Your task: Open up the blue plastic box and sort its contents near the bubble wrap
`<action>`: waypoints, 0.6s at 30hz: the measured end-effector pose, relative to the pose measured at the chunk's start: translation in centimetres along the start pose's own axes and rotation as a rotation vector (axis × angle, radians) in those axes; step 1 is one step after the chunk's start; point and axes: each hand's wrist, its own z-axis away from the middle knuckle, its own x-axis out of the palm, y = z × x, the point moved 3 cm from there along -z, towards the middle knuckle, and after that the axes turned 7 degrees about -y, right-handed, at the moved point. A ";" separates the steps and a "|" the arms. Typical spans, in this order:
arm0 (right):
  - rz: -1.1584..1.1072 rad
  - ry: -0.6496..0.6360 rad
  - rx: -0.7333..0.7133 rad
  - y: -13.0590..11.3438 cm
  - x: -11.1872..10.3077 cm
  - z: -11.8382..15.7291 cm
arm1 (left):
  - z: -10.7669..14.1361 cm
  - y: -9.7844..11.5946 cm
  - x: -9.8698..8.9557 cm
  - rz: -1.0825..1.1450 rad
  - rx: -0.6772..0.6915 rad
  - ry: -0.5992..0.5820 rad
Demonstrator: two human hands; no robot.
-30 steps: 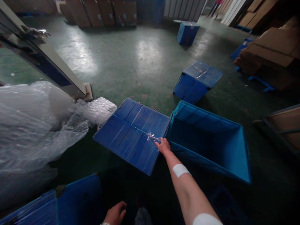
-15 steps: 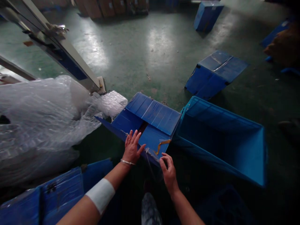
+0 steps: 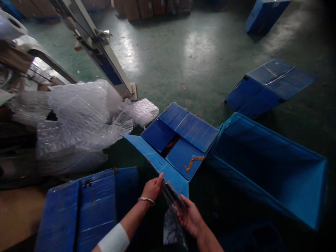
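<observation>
A blue corrugated box (image 3: 187,127) stands before me with its top partly open. Its near flap (image 3: 160,159) is lifted, the lighter inner face showing. My left hand (image 3: 152,189), with a bracelet at the wrist, is closed on this flap's outer edge, thumb on top. Further right along the same edge, my right hand (image 3: 193,217) grips the flap, its fingers curled beneath. Loose clear tape (image 3: 170,196) hangs along the edge between both hands. A yellow strip (image 3: 193,162) lies on the right inner flap. A dark gap shows between the inner flaps; the contents cannot be made out.
An open blue plastic crate (image 3: 262,187) adjoins the box on the right. Another blue box (image 3: 270,85) lies behind it. Clear bubble wrap (image 3: 78,115) is heaped left, near a metal post (image 3: 115,66). A taped blue box (image 3: 81,210) sits at lower left.
Both hands have closed on the near flap, which is now raised with its inner face showing. The view has swung left, so the surroundings appear further right.
</observation>
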 end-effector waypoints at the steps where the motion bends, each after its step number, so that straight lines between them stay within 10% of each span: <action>1: -0.017 0.024 -0.009 0.6 0.0 -0.5 | 0.0 0.5 0.4 -0.018 0.002 -0.035; 6: -0.059 0.062 -0.296 3.2 -0.5 -2.7 | -0.1 0.2 1.9 -0.069 -0.050 -0.030; 18: 0.058 0.170 -0.562 11.2 -1.2 -7.3 | 3.2 -8.2 0.7 -0.135 0.068 -0.087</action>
